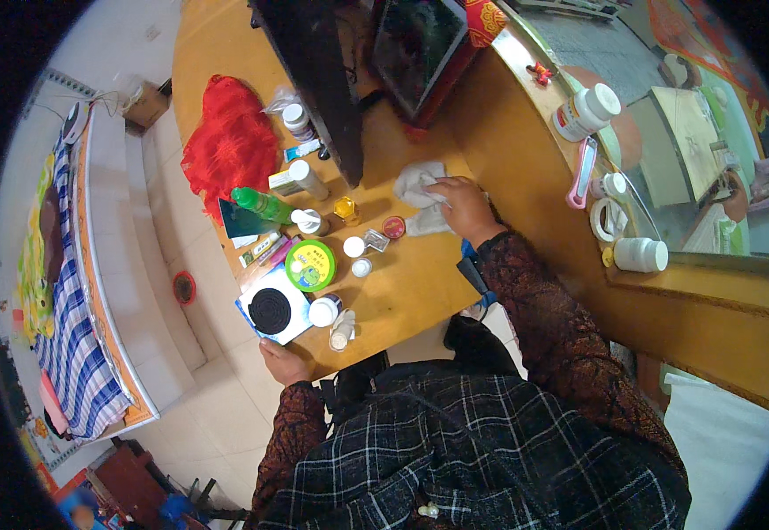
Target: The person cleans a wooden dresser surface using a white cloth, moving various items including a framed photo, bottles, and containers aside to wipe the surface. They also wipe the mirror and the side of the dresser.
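My right hand grips a crumpled white cloth that lies on the wooden tabletop. At the table's near left corner rests my left hand, its fingers on the edge; how firmly it holds the edge cannot be seen. Beside that hand is a black mosquito coil on a blue and white box. A round tub with a green-rimmed lid and a white-capped bottle stand close by. Left of the cloth sit a small red round tin and a yellow-capped jar.
A green bottle, a pump bottle and red fabric line the table's left side. A dark upright panel rises at the back. On the right ledge, before a mirror, stand white bottles and a tape roll.
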A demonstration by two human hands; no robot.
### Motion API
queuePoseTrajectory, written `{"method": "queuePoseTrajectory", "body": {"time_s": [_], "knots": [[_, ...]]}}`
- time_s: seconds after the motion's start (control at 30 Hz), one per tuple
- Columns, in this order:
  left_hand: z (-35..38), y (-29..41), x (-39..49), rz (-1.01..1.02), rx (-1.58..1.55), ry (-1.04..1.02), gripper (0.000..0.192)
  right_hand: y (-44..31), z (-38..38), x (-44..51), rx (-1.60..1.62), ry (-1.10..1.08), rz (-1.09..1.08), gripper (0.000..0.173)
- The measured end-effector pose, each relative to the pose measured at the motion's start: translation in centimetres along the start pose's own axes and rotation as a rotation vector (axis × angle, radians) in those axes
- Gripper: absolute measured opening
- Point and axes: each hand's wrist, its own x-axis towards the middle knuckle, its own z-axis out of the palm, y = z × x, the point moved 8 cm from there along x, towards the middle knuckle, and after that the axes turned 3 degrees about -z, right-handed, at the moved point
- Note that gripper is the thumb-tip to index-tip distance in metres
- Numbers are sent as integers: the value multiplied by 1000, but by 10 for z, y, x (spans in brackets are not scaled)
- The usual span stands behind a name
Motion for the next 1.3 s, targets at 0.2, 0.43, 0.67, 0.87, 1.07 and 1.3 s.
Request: {"method": "queuePoseTrajectory", "body": {"time_s": [0.2,0.43,0.67,0.87,1.07,1.3], "knots": [[8,-21,3,-50,-173,-46,58,-58,-44,-2,81,297,-112,48],[12,-41,16,-57,-353,-169,54,-46,-76,-32,761,451,383,48],[1,-40,13,-43,-271,-200,57,-40,-93,-34,1654,539,427,44],[-31,-30,6,-38,-150,-101,59,-62,-87,-47,2021,371,533,48],[-106,41,-14,73,-371,11,56,-73,-98,-47,2187,219,329,48],[-108,251,-86,591,-540,-551,94,-115,-113,-44,2070,270,321,49]]}}
